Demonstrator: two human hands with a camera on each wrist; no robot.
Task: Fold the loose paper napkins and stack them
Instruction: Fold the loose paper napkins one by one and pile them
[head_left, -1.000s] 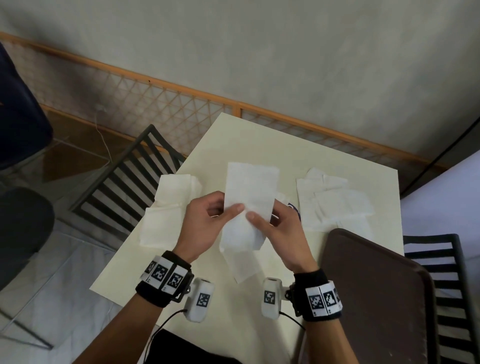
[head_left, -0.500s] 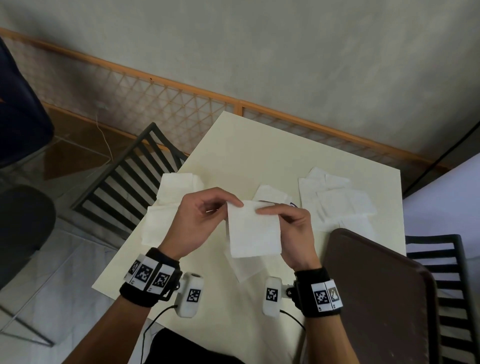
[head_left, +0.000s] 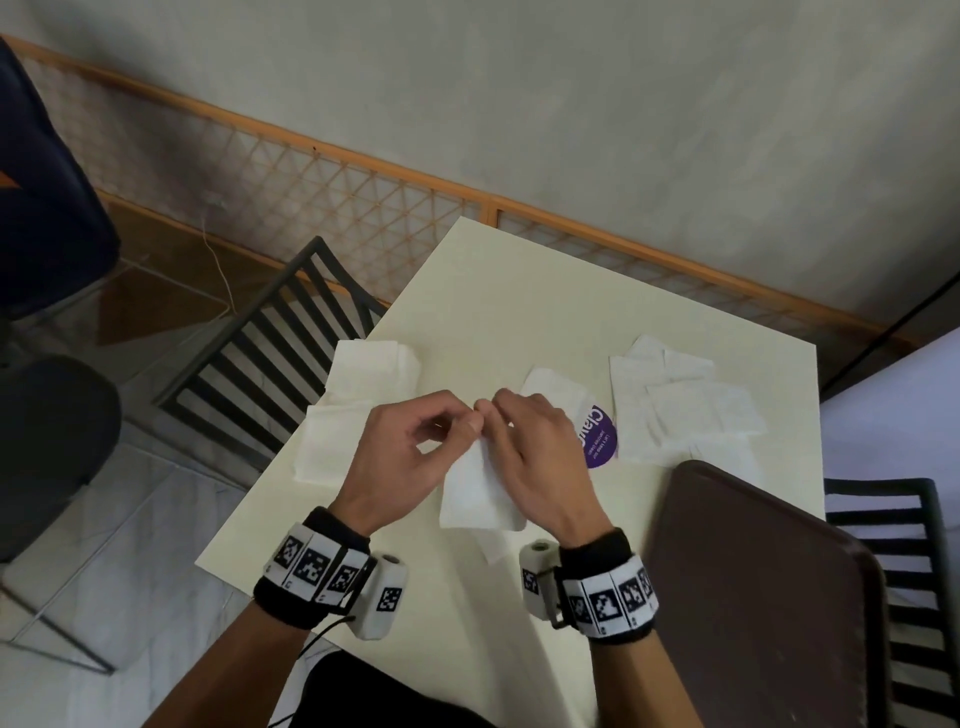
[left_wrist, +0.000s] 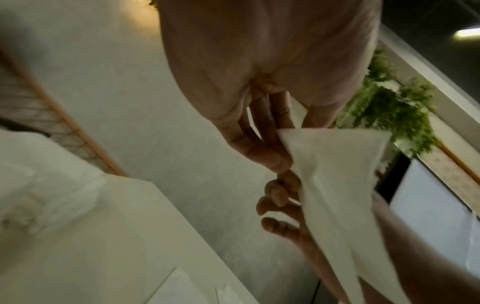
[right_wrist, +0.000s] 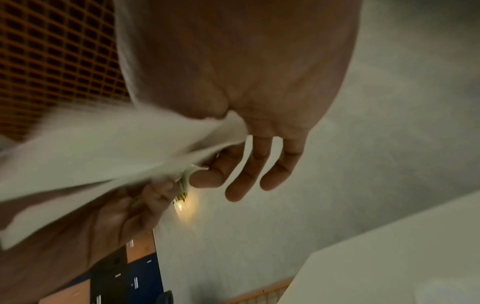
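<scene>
Both hands are up above the cream table (head_left: 545, 291), working one white napkin (head_left: 475, 493) between them. The left hand (head_left: 410, 457) pinches the napkin's top edge with thumb and forefinger; the other fingers are curled in loosely. The right hand (head_left: 540, 457) meets it at the same top edge, fingertips of the two hands touching there. In the right wrist view, the napkin (right_wrist: 103, 156) runs under the thumb base and is clamped against the index finger, while the three remaining fingers (right_wrist: 275, 174) hang straight and slightly apart, off the paper. In the left wrist view, the napkin (left_wrist: 337, 185) looks folded over on itself, hanging down from the pinch as a narrowing flap; the left fingers (left_wrist: 267, 156) sit together on its edge. The picture is blurred, so the layer count is unclear.

The held napkin is in the air, not resting on the table, just above another napkin sheet (head_left: 496, 548) lying flat near the front edge.

On the table's left side sits a pile of white napkins (head_left: 358, 410), partly over the edge. On the right lies a scatter of loose flat napkins (head_left: 675, 410), overlapping. One more napkin (head_left: 553, 389) lies behind the right hand, touching a purple round sticker (head_left: 600, 436) with white lettering.

A dark brown tray (head_left: 753, 597) covers the near right corner. Black slatted chairs (head_left: 270, 343) stand at the left and right of the table.
</scene>
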